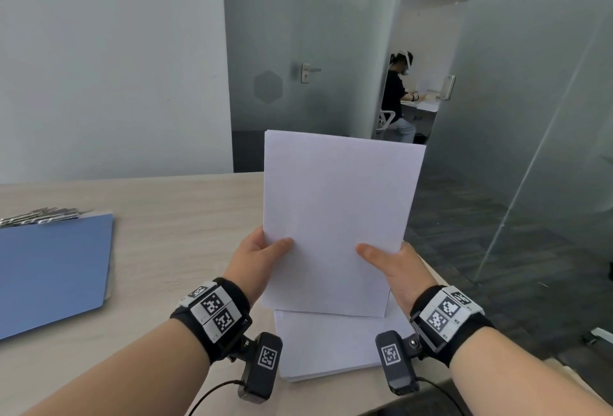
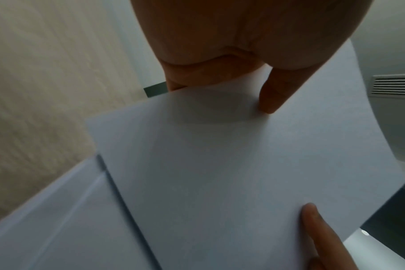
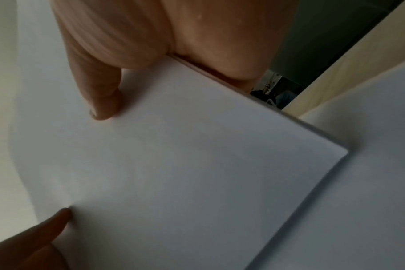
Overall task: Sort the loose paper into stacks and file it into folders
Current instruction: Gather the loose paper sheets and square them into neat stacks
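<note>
Two hands, left [image 1: 257, 258] and right [image 1: 396, 268], are gripping one upright sheaf [image 1: 335, 220]; one stack [image 1: 331, 346] and one folder [image 1: 53, 273] are lying on the desk [image 1: 172, 216].

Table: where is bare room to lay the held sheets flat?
Bare wood lies between the blue folder and the paper stack, and behind toward the table's far edge. The near right is crowded: stack, both hands gripping the held sheets.

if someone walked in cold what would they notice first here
First, the sheaf of white paper held upright at centre, pinched by the left hand and right hand over a paper stack on the wooden desk. Then the blue folder lying at the desk's left.
</note>
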`<state>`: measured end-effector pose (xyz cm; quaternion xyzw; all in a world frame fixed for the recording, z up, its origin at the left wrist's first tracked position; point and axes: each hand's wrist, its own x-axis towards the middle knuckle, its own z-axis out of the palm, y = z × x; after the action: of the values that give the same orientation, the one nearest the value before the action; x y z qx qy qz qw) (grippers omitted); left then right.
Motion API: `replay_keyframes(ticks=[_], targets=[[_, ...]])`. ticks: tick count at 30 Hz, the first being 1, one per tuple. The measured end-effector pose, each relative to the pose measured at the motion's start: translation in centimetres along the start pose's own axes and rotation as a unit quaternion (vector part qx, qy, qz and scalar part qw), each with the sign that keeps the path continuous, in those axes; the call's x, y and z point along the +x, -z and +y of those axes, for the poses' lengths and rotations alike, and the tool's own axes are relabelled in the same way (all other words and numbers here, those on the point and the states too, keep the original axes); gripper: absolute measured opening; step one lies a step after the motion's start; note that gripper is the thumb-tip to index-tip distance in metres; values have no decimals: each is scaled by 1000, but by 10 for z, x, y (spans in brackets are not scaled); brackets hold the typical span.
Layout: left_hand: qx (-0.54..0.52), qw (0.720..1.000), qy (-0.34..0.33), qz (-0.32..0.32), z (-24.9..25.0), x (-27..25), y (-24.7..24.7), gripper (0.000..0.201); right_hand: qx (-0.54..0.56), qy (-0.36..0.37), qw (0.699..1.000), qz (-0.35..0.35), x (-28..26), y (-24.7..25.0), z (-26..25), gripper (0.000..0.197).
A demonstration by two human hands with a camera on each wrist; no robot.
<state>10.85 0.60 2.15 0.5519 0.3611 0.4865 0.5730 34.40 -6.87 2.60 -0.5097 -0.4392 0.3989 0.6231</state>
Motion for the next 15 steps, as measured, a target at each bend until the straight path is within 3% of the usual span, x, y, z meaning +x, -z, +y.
replay_keyframes(ticks=[4, 8, 15], targets=[[-3, 1000, -18, 12, 9, 0, 9, 31, -27, 16, 999, -14, 1, -11, -15, 18], [11, 999, -28, 38, 18, -8, 37, 37, -121, 40, 991, -38, 3, -37, -21, 9], [53, 991, 2, 121, 41, -31, 132, 36, -173, 67, 974, -132, 13, -136, -18, 11]])
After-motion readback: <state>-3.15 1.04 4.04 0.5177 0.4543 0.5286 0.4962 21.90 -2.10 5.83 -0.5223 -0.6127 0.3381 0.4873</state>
